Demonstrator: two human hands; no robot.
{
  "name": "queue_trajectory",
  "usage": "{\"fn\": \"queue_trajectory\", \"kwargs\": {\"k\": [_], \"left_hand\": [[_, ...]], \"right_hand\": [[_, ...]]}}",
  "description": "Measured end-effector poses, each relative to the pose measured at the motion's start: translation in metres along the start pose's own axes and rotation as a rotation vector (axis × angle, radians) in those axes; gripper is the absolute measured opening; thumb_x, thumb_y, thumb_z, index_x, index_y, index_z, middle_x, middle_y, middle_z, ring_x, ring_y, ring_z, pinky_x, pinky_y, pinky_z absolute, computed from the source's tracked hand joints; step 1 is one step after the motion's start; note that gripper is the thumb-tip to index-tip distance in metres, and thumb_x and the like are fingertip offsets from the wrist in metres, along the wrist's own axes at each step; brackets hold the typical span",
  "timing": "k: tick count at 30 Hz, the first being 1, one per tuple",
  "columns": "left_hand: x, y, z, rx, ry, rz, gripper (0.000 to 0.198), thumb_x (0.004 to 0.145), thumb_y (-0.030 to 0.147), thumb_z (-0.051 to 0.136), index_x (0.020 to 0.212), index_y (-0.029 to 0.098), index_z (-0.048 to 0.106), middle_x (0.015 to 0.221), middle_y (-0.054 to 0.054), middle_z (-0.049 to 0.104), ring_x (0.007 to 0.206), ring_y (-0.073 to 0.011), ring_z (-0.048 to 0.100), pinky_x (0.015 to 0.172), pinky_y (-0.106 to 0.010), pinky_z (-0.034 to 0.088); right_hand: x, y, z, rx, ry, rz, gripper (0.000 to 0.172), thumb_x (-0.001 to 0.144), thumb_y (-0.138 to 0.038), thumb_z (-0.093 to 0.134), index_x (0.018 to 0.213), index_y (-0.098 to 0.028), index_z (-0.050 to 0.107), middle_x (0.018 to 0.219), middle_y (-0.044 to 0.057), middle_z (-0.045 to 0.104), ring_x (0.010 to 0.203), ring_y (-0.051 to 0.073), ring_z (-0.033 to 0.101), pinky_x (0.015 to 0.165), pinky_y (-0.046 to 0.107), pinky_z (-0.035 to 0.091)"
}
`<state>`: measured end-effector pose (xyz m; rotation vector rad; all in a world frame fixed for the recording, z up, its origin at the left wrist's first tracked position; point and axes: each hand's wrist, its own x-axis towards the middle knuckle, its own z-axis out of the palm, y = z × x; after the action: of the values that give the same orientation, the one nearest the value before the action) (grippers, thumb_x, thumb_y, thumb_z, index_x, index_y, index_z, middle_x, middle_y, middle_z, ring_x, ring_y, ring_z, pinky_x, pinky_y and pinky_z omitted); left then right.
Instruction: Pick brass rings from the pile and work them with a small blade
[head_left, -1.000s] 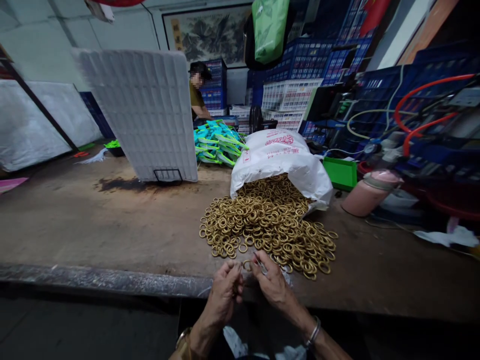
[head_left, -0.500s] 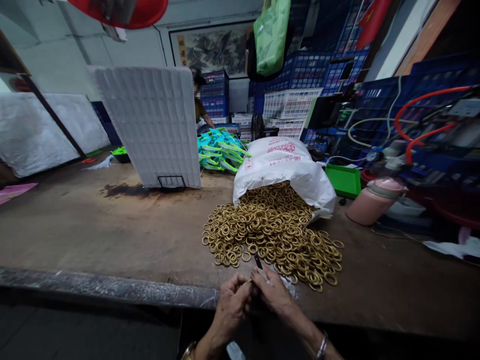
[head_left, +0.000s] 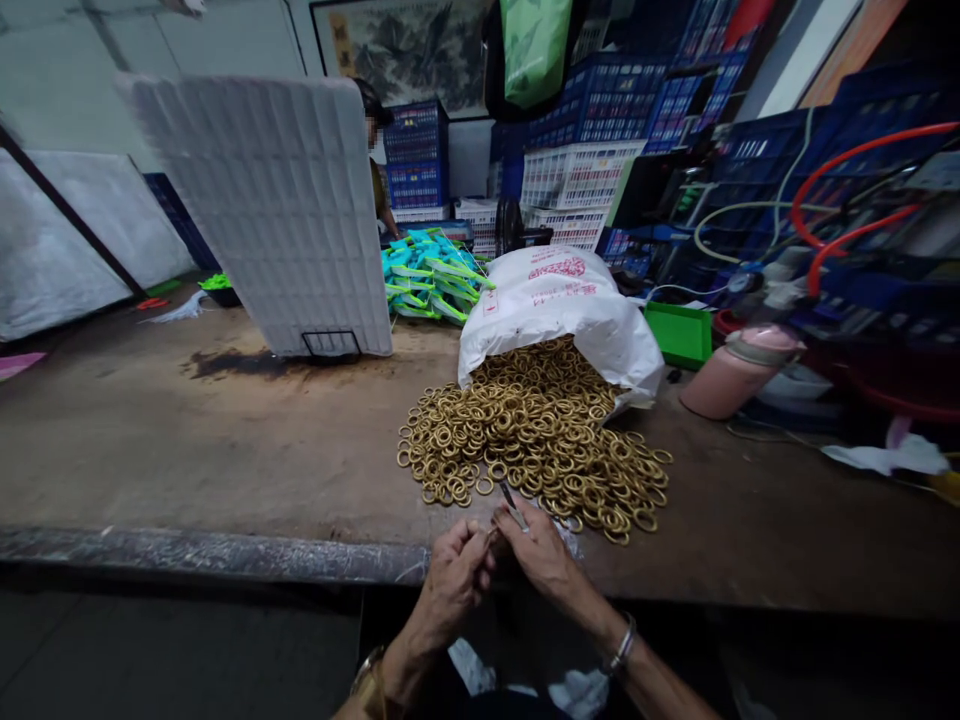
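Note:
My left hand and my right hand meet at the near edge of the workbench, fingers pinched together. My right hand grips a thin metal tool whose tip points up toward the rings. What my left hand pinches is hidden by the fingers. Just beyond the hands lies a heap of brass rings spilling from a white sack lying on its side.
A white gridded tray stands upright on the bench at the back left. Turquoise and green pieces lie behind it. A green tray and a pink jug sit right of the sack. Blue and white crates and a person stand at the back.
The ring seen between my fingertips a second ago is no longer visible. My hands stay pinched together near the bench edge; the view has shifted slightly with my head.

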<state>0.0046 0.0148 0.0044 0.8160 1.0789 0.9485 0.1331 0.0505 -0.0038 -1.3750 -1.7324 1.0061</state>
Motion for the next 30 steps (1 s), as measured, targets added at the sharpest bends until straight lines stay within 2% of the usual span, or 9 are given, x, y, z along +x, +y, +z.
{"fn": "queue_trajectory", "kwargs": {"k": [3,6,8,11,25,30], "left_hand": [[-0.002,0.000,0.001,-0.035,0.013,0.004,0.038,0.067,0.054,0.056,0.068,0.018,0.044,0.051,0.007,0.043,0.035,-0.0023,0.031,0.034,-0.016,0.019],[-0.002,0.003,0.001,-0.070,0.045,0.019,0.039,0.066,0.054,0.057,0.070,0.018,0.044,0.052,0.007,0.044,0.036,-0.0021,0.031,0.035,-0.016,0.020],[-0.002,0.005,0.002,-0.077,0.049,0.042,0.040,0.065,0.054,0.058,0.069,0.017,0.044,0.051,0.008,0.044,0.036,-0.0021,0.031,0.036,-0.016,0.021],[-0.002,0.005,0.002,-0.052,0.048,0.075,0.039,0.065,0.054,0.057,0.068,0.017,0.043,0.048,0.008,0.042,0.036,-0.0026,0.030,0.038,-0.017,0.022],[0.001,-0.001,0.000,0.062,0.118,0.113,0.034,0.070,0.051,0.051,0.067,0.019,0.042,0.049,0.007,0.043,0.036,-0.0036,0.031,0.038,-0.018,0.024],[-0.002,-0.006,-0.003,0.053,0.127,0.072,0.033,0.071,0.049,0.052,0.067,0.018,0.044,0.051,0.006,0.045,0.037,-0.0029,0.033,0.036,-0.016,0.023]], "right_hand": [[-0.004,0.005,-0.002,-0.135,0.041,-0.042,0.021,0.082,-0.032,0.034,0.069,-0.020,0.046,0.062,-0.002,0.047,0.056,0.011,0.043,0.054,0.023,0.033],[-0.012,0.008,-0.001,-0.332,-0.020,-0.129,0.013,0.077,-0.017,0.036,0.071,-0.020,0.046,0.060,-0.002,0.049,0.055,0.012,0.044,0.053,0.023,0.029],[-0.016,0.007,0.001,-0.433,-0.067,-0.183,0.017,0.068,-0.008,0.037,0.074,-0.020,0.047,0.061,-0.001,0.053,0.054,0.012,0.045,0.052,0.024,0.027],[-0.020,0.006,0.004,-0.504,-0.091,-0.225,0.027,0.061,-0.003,0.036,0.079,-0.020,0.047,0.066,0.000,0.057,0.055,0.012,0.048,0.052,0.025,0.025],[-0.020,0.000,0.009,-0.609,-0.071,-0.154,0.025,0.066,-0.004,0.035,0.081,-0.021,0.048,0.066,0.001,0.059,0.056,0.014,0.051,0.051,0.028,0.022],[-0.016,0.004,0.009,-0.692,-0.127,-0.066,0.025,0.070,-0.007,0.036,0.086,-0.020,0.050,0.067,0.003,0.061,0.056,0.016,0.053,0.049,0.028,0.021]]}}
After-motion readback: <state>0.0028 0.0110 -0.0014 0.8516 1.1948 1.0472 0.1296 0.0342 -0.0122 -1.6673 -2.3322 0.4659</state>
